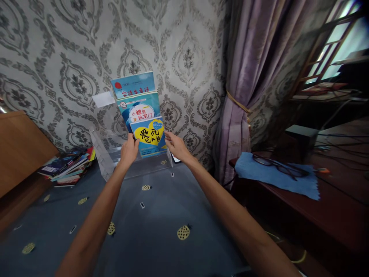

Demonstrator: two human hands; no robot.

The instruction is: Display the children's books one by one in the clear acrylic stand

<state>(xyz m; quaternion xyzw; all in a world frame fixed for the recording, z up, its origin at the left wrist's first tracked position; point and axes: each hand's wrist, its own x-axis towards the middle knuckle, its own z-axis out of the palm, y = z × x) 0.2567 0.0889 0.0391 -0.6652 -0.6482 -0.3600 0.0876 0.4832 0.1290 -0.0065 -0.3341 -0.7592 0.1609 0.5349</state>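
A clear acrylic tiered rack stands on the blue bedcover against the patterned wall. Three blue children's books stand in it, stepped one above the other. The front book has a yellow heart on its cover. My left hand grips that book's left edge with curled fingers. My right hand holds its right edge, fingers wrapped round the side. Behind it stand a book with a white circle and a top book.
A pile of books lies at the left beside a wooden headboard. A purple curtain hangs at the right. A dark wooden table carries a blue cloth and glasses.
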